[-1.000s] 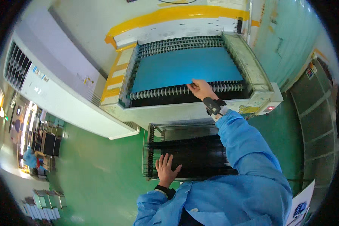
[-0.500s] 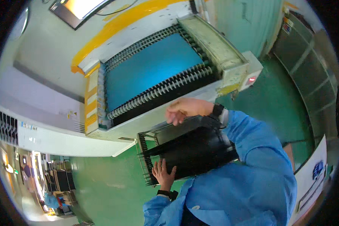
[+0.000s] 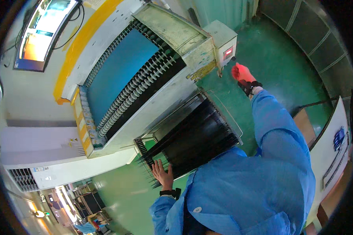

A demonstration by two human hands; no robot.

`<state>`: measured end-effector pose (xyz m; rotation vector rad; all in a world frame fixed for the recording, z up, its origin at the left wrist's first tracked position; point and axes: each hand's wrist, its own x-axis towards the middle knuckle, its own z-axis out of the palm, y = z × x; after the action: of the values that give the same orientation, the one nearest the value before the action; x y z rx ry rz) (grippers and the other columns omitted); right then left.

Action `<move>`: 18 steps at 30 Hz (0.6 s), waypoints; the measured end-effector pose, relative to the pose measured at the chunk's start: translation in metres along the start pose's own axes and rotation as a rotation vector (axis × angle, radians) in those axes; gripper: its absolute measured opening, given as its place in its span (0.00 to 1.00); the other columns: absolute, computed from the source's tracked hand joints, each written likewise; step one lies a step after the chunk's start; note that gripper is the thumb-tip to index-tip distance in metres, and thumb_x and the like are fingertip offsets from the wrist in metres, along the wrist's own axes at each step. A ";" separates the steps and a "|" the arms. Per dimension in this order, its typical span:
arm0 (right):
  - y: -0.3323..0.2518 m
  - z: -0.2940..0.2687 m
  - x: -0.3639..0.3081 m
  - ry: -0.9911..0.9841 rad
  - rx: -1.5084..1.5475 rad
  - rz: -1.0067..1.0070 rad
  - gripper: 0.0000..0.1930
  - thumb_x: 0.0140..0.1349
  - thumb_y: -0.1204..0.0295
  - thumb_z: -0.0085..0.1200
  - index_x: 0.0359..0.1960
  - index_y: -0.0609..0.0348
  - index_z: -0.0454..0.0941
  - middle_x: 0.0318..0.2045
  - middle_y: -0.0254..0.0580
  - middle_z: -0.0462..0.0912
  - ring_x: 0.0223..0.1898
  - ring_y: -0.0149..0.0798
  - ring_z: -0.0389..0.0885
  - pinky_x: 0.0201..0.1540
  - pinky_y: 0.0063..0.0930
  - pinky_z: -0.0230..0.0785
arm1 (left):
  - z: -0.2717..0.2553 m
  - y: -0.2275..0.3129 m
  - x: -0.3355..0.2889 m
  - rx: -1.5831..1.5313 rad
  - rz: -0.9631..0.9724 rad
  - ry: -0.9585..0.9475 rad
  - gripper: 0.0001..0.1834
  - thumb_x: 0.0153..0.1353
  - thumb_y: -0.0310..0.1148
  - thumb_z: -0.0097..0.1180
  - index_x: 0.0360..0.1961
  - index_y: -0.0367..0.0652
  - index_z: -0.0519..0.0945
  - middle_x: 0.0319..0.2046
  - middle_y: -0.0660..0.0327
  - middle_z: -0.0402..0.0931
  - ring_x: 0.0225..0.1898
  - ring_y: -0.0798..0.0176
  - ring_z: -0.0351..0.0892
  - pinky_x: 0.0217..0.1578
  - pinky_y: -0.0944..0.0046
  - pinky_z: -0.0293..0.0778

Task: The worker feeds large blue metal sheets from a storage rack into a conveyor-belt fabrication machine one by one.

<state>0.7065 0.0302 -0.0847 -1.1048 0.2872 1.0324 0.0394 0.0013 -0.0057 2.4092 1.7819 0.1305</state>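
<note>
In front of me stands a wire rack with slotted sides, holding dark, thin panels on edge. My left hand lies at the near left end of the rack, fingers stretched out and apart against it. Out to the right, my right hand is curled closed and tinted red. It is beside a small pale control box with a lit red display. Nothing shows in its fingers. Beyond the rack, a blue flat panel rests on the roller conveyor of a machine.
A lit monitor hangs on the machine's left side, with cables beside it. Grey framed panels stand far right over the green floor. A white board leans at the right. Shelving shows at lower left.
My right hand has moved from above the rack out to the right, beside the control box. The view has turned, and my left hand stays at the rack's left end.
</note>
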 end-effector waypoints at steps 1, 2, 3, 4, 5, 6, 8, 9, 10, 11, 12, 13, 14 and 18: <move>-0.005 -0.012 0.013 -0.103 0.061 0.014 0.22 0.70 0.51 0.49 0.23 0.52 0.69 0.17 0.30 0.66 0.18 0.32 0.66 0.21 0.27 0.59 | -0.002 0.003 0.002 0.013 0.012 0.001 0.37 0.59 0.51 0.61 0.67 0.45 0.68 0.69 0.53 0.59 0.71 0.43 0.51 0.69 0.43 0.45; -0.009 -0.032 0.032 -0.204 0.126 0.020 0.24 0.70 0.49 0.48 0.21 0.51 0.66 0.16 0.30 0.63 0.17 0.32 0.63 0.20 0.28 0.57 | -0.004 0.005 0.005 0.024 0.030 0.004 0.37 0.59 0.51 0.61 0.67 0.45 0.68 0.69 0.53 0.59 0.71 0.43 0.51 0.69 0.43 0.45; -0.009 -0.033 0.036 -0.313 0.183 0.037 0.26 0.70 0.46 0.46 0.20 0.50 0.64 0.15 0.29 0.60 0.16 0.32 0.60 0.19 0.29 0.54 | -0.004 0.007 0.003 0.033 0.040 0.027 0.38 0.59 0.50 0.62 0.66 0.44 0.68 0.69 0.52 0.59 0.71 0.43 0.51 0.69 0.43 0.47; -0.006 -0.032 0.041 -0.284 0.209 0.022 0.27 0.70 0.45 0.45 0.19 0.49 0.61 0.15 0.28 0.57 0.15 0.31 0.58 0.18 0.29 0.51 | -0.005 0.010 0.000 0.017 0.025 0.038 0.38 0.58 0.50 0.62 0.66 0.44 0.68 0.69 0.51 0.59 0.71 0.42 0.52 0.68 0.43 0.48; -0.004 -0.030 0.046 -0.253 0.236 0.006 0.27 0.70 0.44 0.44 0.19 0.49 0.59 0.15 0.28 0.55 0.15 0.31 0.55 0.17 0.30 0.49 | -0.004 0.013 -0.003 0.000 0.012 0.050 0.38 0.58 0.50 0.63 0.66 0.44 0.69 0.69 0.50 0.59 0.71 0.42 0.52 0.68 0.43 0.49; -0.004 -0.024 0.046 -0.221 0.260 -0.006 0.28 0.70 0.43 0.43 0.18 0.48 0.57 0.15 0.27 0.52 0.14 0.31 0.52 0.17 0.31 0.46 | -0.004 0.018 -0.006 -0.018 -0.003 0.058 0.38 0.57 0.51 0.63 0.66 0.43 0.69 0.69 0.50 0.59 0.71 0.42 0.52 0.68 0.43 0.49; -0.006 -0.002 0.038 -0.079 0.160 -0.020 0.28 0.70 0.44 0.44 0.18 0.50 0.60 0.14 0.29 0.57 0.14 0.32 0.57 0.17 0.31 0.52 | -0.002 0.026 -0.018 -0.002 -0.066 0.035 0.40 0.56 0.52 0.64 0.66 0.43 0.68 0.69 0.48 0.58 0.70 0.41 0.52 0.67 0.42 0.51; -0.010 0.004 0.033 -0.003 0.112 -0.034 0.27 0.70 0.45 0.44 0.19 0.50 0.61 0.14 0.30 0.60 0.14 0.33 0.60 0.17 0.31 0.54 | -0.002 0.030 -0.021 0.000 -0.065 0.025 0.41 0.56 0.53 0.64 0.67 0.44 0.67 0.70 0.48 0.57 0.70 0.41 0.52 0.67 0.42 0.51; -0.009 0.008 0.031 0.071 0.062 -0.046 0.27 0.70 0.45 0.44 0.19 0.51 0.62 0.14 0.32 0.62 0.14 0.34 0.63 0.17 0.31 0.57 | -0.001 0.034 -0.024 0.004 -0.066 0.014 0.42 0.56 0.53 0.64 0.67 0.44 0.67 0.70 0.48 0.56 0.70 0.40 0.52 0.67 0.41 0.51; -0.005 0.007 0.040 0.026 0.026 -0.047 0.26 0.70 0.46 0.45 0.19 0.52 0.63 0.14 0.32 0.64 0.14 0.34 0.65 0.17 0.32 0.59 | -0.001 0.037 -0.028 0.015 -0.149 -0.058 0.44 0.56 0.55 0.63 0.69 0.45 0.63 0.72 0.48 0.52 0.70 0.40 0.52 0.66 0.41 0.51; -0.007 -0.007 0.055 -0.009 0.000 -0.061 0.26 0.70 0.47 0.46 0.20 0.52 0.64 0.15 0.33 0.66 0.15 0.35 0.67 0.18 0.33 0.61 | -0.002 0.039 -0.026 0.006 -0.129 -0.059 0.45 0.56 0.56 0.63 0.70 0.46 0.62 0.72 0.48 0.51 0.70 0.40 0.52 0.66 0.40 0.51; -0.008 -0.021 0.071 -0.044 -0.027 -0.077 0.25 0.70 0.48 0.47 0.21 0.52 0.65 0.16 0.34 0.67 0.16 0.35 0.70 0.18 0.33 0.62 | 0.000 0.039 -0.023 -0.005 -0.109 -0.059 0.46 0.56 0.56 0.63 0.70 0.46 0.61 0.72 0.48 0.50 0.70 0.40 0.51 0.66 0.40 0.51; -0.007 -0.030 0.088 -0.046 -0.032 -0.106 0.24 0.70 0.49 0.48 0.21 0.52 0.66 0.16 0.34 0.68 0.16 0.35 0.69 0.17 0.34 0.62 | 0.001 0.039 -0.020 -0.019 -0.095 -0.058 0.47 0.56 0.57 0.63 0.71 0.46 0.60 0.73 0.48 0.49 0.70 0.40 0.51 0.66 0.40 0.51; -0.001 -0.039 0.098 -0.210 0.096 -0.100 0.20 0.69 0.52 0.50 0.23 0.51 0.69 0.18 0.30 0.69 0.16 0.32 0.69 0.18 0.32 0.61 | -0.006 0.049 -0.012 -0.013 -0.166 -0.143 0.48 0.56 0.55 0.63 0.71 0.43 0.58 0.73 0.48 0.47 0.71 0.40 0.49 0.67 0.40 0.49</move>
<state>0.7700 0.0507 -0.1665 -0.9072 0.1105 1.0252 0.0808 -0.0240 0.0087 2.1887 1.8981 -0.0472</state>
